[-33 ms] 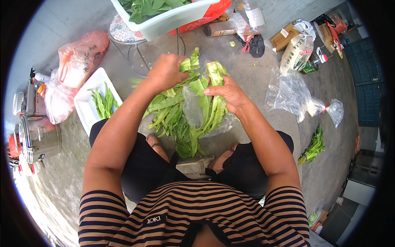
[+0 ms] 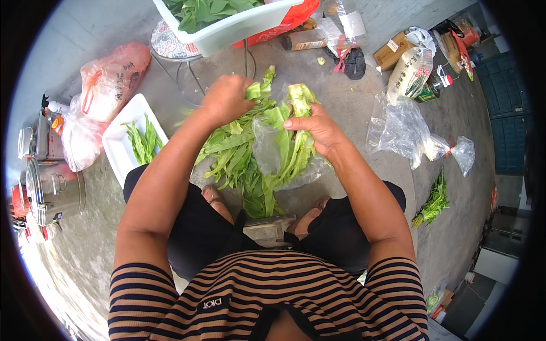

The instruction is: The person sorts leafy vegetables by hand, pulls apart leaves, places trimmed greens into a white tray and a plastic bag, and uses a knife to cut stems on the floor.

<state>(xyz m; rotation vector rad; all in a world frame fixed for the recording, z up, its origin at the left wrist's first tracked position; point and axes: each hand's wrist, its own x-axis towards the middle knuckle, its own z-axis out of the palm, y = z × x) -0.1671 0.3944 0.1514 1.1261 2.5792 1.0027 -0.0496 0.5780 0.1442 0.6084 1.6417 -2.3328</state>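
Note:
My right hand [image 2: 317, 129] is closed around a lettuce stalk [image 2: 301, 98], its thumb across it and the pale cut end pointing away from me. Long leaves hang from the stalk toward my feet. To the left, my left hand [image 2: 228, 101] has its fingers closed at the lettuce leaves [image 2: 239, 149]; its fingertips are partly hidden, but leaf shows right beside them. Below and between both hands, a loose pile of these leaves lies over a clear plastic bag [image 2: 301, 179] on the floor.
At left stands a white tray [image 2: 115, 139] with green leaves; beyond it are plastic bags [image 2: 116, 79] and a steel pot [image 2: 60, 190]. A white tub [image 2: 227, 35] of leaves rests on a stool [image 2: 170, 42] ahead. A bundle of greens [image 2: 435, 202] lies right, near a clear bag [image 2: 401, 128].
The lettuce stalk and my right hand have shifted very slightly to the right. My left hand is almost unmoved, and the leaf pile looks the same.

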